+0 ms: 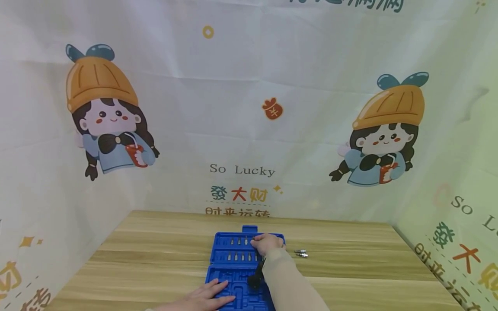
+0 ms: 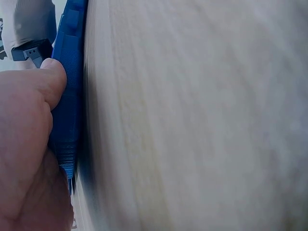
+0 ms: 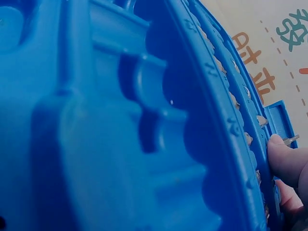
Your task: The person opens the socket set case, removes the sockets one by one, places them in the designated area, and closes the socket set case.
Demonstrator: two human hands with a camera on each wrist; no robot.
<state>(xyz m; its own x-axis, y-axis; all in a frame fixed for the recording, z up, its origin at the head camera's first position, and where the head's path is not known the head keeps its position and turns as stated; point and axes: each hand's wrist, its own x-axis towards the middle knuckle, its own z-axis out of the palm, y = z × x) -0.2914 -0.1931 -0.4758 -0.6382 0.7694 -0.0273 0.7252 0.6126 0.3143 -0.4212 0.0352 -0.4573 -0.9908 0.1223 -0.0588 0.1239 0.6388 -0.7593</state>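
Note:
A blue plastic tool case point(image 1: 213, 259) lies unfolded on the table, its near half moulded with hollows of many shapes. Two rows of metal bit sockets point(image 1: 243, 257) stand in the far half. My left hand point(image 1: 204, 297) rests flat over the near half's left edge with its fingers spread. In the left wrist view the thumb point(image 2: 54, 79) lies along the case's side. Over the far half's upper right, my right hand point(image 1: 268, 244) pinches a bit socket whose thin metal tip point(image 3: 292, 140) sticks out past the thumb in the right wrist view.
Two loose bit sockets point(image 1: 301, 254) lie on the wooden table point(image 1: 350, 268), just right of the case. A blue latch tab point(image 1: 250, 229) juts from the case's far edge. Printed cloth point(image 1: 241, 129) hangs behind the table and along both sides. A black wrist device point(image 1: 255, 278) hangs over the case.

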